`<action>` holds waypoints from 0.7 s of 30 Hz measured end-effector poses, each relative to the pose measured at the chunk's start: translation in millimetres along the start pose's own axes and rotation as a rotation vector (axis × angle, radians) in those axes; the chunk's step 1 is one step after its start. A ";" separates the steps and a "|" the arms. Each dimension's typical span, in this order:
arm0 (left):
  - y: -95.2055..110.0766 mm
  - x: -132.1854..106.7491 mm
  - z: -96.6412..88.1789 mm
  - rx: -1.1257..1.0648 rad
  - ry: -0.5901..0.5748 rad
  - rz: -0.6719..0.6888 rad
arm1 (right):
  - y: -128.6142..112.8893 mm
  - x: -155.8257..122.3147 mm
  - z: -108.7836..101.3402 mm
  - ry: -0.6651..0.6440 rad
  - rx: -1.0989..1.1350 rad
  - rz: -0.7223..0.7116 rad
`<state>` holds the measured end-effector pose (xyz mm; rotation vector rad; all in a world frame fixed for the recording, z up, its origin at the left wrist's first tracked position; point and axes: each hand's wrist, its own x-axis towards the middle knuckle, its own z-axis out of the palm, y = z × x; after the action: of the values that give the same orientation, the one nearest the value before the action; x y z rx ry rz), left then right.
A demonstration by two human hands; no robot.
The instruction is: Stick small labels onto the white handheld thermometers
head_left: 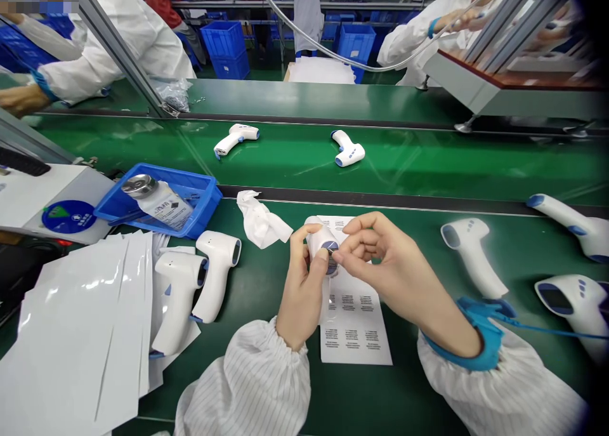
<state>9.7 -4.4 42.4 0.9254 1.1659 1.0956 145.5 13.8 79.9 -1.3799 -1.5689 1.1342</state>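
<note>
My left hand (pixel 301 296) is closed around a white forehead thermometer (pixel 323 234), its blue-rimmed dark end turned towards me. Thumb and forefinger of my right hand (pixel 385 252) are pinched together at that end; whatever lies between them is too small to make out. Much of the thermometer is hidden by my fingers. Beneath both hands lies a white sheet of printed labels (pixel 354 322) on the green table. A blue wrist strap (pixel 485 334) with a cord circles my right wrist.
Thermometers lie left (pixel 216 277) and right (pixel 471 252), and on the green belt (pixel 285 163). A blue tray (pixel 204 211) holds a metal-capped bottle (pixel 164 201). Near it are a crumpled tissue (pixel 261 220) and white sheets (pixel 80 334). Co-workers' sleeves show across the belt.
</note>
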 end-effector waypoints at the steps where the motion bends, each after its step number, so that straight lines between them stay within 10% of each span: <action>1: 0.7 0.5 0.6 -0.029 -0.004 -0.019 | 0.5 1.9 -1.1 -0.001 0.028 0.022; 21: -1.2 1.6 -10.2 -0.250 -0.242 -0.063 | 16.6 10.3 7.0 0.042 -0.133 -0.346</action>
<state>-0.1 -3.1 39.0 0.7950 0.8332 1.0205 143.0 23.4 61.7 -1.1471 -1.7945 0.8002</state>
